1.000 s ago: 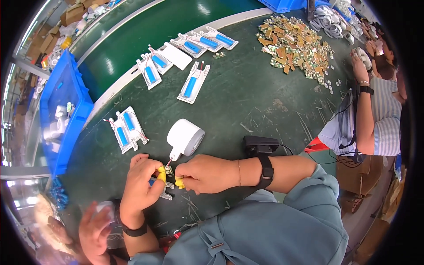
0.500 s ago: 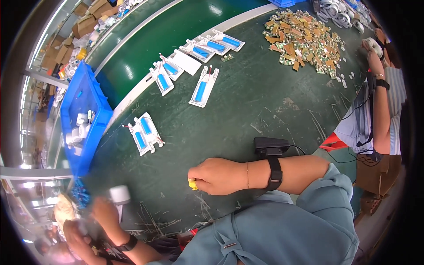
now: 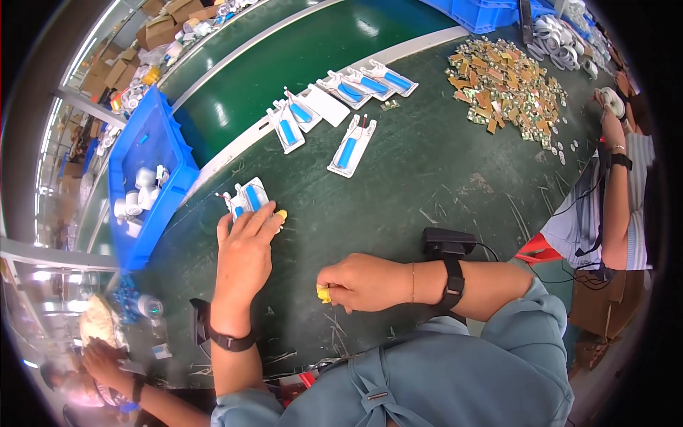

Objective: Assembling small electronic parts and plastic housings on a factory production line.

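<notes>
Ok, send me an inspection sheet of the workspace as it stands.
Surface: green worktop, pale scuffs.
Job's things: white housings with blue cylinders.
Clutter: circuit-board heap, small pale discs beside it.
Left fingers: over the nearest housings, yellow cover showing; grip unclear.
Right fingers: curled closed, another yellow cover at the tips.
Cables: black cable by the right wrist's black device.
Surroundings: blue bin holding white parts; co-workers' arms right and lower left.
</notes>
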A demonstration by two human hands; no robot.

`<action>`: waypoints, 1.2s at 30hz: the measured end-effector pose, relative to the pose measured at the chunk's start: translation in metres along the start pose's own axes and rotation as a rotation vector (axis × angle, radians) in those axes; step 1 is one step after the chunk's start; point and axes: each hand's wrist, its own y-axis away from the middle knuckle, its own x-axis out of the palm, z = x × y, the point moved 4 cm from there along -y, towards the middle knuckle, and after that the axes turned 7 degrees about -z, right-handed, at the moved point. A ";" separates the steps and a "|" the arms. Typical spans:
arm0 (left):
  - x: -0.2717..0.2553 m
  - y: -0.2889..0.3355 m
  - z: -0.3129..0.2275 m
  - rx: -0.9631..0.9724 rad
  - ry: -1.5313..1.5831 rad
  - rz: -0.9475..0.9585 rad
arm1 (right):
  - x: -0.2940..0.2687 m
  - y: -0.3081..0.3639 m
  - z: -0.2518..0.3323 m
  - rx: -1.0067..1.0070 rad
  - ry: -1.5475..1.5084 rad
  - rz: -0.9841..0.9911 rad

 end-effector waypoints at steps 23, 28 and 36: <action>0.022 0.031 -0.029 -0.249 0.708 -0.065 | -0.019 -0.003 0.002 0.041 0.123 -0.375; 0.021 0.030 -0.030 -0.115 0.653 -0.111 | -0.019 -0.003 0.000 0.032 0.139 -0.370; 0.020 0.025 -0.036 -0.115 0.592 -0.140 | -0.020 -0.003 0.000 0.146 -0.065 -0.304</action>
